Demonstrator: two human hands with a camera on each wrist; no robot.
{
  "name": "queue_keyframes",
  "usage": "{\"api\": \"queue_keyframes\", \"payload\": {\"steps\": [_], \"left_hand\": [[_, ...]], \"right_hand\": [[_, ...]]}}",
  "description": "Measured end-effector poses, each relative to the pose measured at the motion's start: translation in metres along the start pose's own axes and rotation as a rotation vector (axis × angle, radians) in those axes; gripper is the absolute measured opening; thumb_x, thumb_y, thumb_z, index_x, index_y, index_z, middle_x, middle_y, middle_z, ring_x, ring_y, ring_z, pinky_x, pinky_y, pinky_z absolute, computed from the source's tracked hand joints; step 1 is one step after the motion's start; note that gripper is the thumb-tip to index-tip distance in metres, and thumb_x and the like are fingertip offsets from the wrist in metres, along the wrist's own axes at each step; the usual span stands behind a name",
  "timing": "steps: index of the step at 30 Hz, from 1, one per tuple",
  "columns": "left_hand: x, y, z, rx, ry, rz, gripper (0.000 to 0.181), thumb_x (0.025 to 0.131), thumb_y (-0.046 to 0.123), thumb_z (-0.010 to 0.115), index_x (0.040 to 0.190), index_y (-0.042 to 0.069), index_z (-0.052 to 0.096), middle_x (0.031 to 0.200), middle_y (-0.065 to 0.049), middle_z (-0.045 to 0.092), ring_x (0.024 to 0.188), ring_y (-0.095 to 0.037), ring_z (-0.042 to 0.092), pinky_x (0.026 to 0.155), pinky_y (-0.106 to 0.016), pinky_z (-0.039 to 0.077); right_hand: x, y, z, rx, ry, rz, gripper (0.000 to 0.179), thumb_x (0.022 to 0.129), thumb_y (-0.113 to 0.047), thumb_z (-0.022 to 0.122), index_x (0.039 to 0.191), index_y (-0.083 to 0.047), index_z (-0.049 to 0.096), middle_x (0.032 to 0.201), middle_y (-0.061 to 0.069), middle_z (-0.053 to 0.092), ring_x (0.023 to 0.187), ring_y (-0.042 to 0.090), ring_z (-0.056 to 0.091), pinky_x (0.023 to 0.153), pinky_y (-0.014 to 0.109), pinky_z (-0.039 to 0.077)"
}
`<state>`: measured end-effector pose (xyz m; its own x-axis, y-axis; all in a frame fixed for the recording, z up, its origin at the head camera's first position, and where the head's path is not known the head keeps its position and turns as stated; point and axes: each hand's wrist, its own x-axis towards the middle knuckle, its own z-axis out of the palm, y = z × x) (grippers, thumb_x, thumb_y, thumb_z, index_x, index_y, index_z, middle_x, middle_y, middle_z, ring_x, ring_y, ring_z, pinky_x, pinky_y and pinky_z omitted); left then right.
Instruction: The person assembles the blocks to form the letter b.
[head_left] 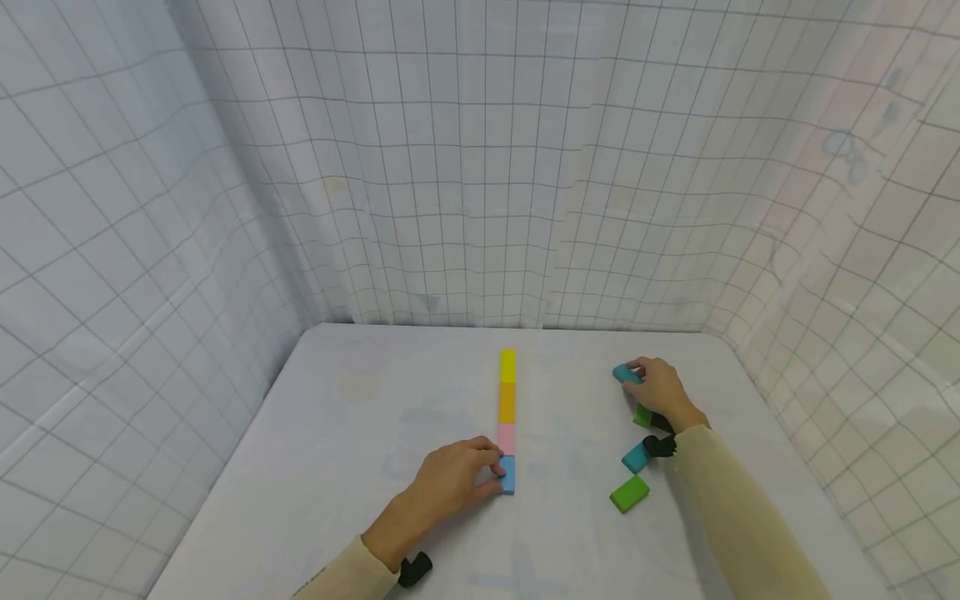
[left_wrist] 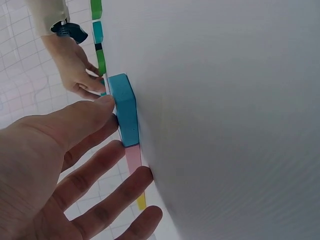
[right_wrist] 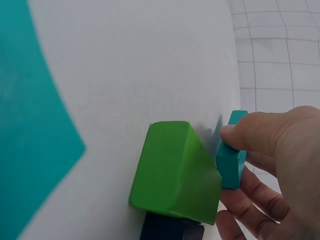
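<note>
At the near end of a straight row lies a blue block [head_left: 507, 476]. My left hand [head_left: 453, 479] is beside it, thumb and fingertips touching its left side, the other fingers spread loosely in the left wrist view. Beyond it, end to end, run a pink block [head_left: 507, 438], an orange block [head_left: 507, 403] and a yellow block [head_left: 508, 365]. Over at the right, my right hand [head_left: 660, 387] pinches a teal block [right_wrist: 231, 167] between thumb and fingers. Just on the near side of that hand lies a green block [right_wrist: 167, 167], partly hidden by the hand in the head view.
Nearer along the right side lie another teal block [head_left: 636, 458] and another green block [head_left: 630, 493]. A dark piece [right_wrist: 170, 228] sits against the green block by my right hand. Gridded white sheeting [head_left: 480, 167] walls the white table [head_left: 420, 375] at the back and sides.
</note>
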<state>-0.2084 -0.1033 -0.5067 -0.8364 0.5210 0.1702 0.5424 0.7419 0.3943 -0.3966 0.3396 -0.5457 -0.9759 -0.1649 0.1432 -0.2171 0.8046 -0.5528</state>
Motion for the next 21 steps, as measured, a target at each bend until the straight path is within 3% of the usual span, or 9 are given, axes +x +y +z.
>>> {"api": "queue_keyframes", "payload": {"steps": [4,11,18,21], "left_hand": [[0.0,0.0,0.001,-0.001,0.007,0.003,0.01,0.098,0.027,0.098,0.102,0.023,0.09,0.132,0.005,0.084,0.113,-0.021,0.084,0.086,-0.036,0.072],[0.002,0.001,-0.002,0.001,0.025,0.013,0.011,0.097,0.025,0.098,0.102,0.023,0.089,0.13,0.005,0.084,0.112,-0.02,0.084,0.085,-0.036,0.072],[0.001,0.0,0.002,0.005,0.017,0.002,0.01,0.097,0.025,0.098,0.102,0.024,0.089,0.13,0.006,0.084,0.11,-0.019,0.084,0.084,-0.035,0.071],[0.002,-0.001,0.003,0.003,0.027,0.011,0.011,0.096,0.024,0.099,0.102,0.024,0.089,0.128,0.006,0.084,0.11,-0.018,0.084,0.085,-0.036,0.071]], "right_hand": [[-0.004,-0.016,-0.009,0.007,-0.026,-0.013,0.049,0.108,-0.026,0.08,0.147,0.003,0.073,0.131,0.032,0.074,0.118,0.048,0.073,0.092,0.053,0.066],[0.003,-0.011,-0.001,0.006,0.025,-0.102,0.047,0.109,-0.031,0.077,0.144,0.0,0.075,0.124,0.029,0.074,0.107,0.041,0.073,0.083,0.045,0.064],[-0.018,-0.069,-0.017,0.003,-0.04,-0.045,0.044,0.108,-0.015,0.075,0.147,0.007,0.072,0.132,0.035,0.072,0.116,0.049,0.074,0.096,0.061,0.066],[-0.02,-0.079,-0.016,-0.013,-0.056,-0.029,0.044,0.11,-0.015,0.075,0.149,0.005,0.071,0.135,0.033,0.072,0.118,0.046,0.074,0.098,0.06,0.066]]}}
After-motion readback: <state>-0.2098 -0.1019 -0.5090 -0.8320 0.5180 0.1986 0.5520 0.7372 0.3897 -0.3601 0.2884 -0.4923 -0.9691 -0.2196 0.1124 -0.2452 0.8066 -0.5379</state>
